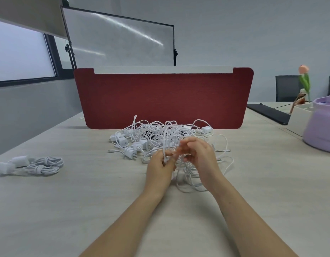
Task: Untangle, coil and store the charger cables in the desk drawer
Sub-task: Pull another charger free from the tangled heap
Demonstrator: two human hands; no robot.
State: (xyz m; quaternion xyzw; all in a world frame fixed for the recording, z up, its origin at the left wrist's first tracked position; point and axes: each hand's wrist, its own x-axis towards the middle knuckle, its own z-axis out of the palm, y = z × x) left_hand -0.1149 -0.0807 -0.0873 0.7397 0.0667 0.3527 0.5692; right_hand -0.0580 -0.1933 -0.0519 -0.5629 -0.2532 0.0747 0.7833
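At the middle of the desk (86,201), before the red divider (164,99), your left grip (160,166) pinches a white strand rising from the tangled charger cables (156,134). Your right grip (199,154), just beside it, curls its fingers round more strands of that heap. Two coiled cables (43,165) with plugs lie well apart, near the desk's left edge.

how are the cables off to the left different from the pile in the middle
The coiled cables at the left are wound into neat bundles; the tangled pile in the middle is loose loops crossing every way. The coiled cables are few; the tangled pile holds many more. The coiled cables lie untouched; the left hand and right hand pinch strands of the tangled pile. Both are white charger cables with adapters on the desk.
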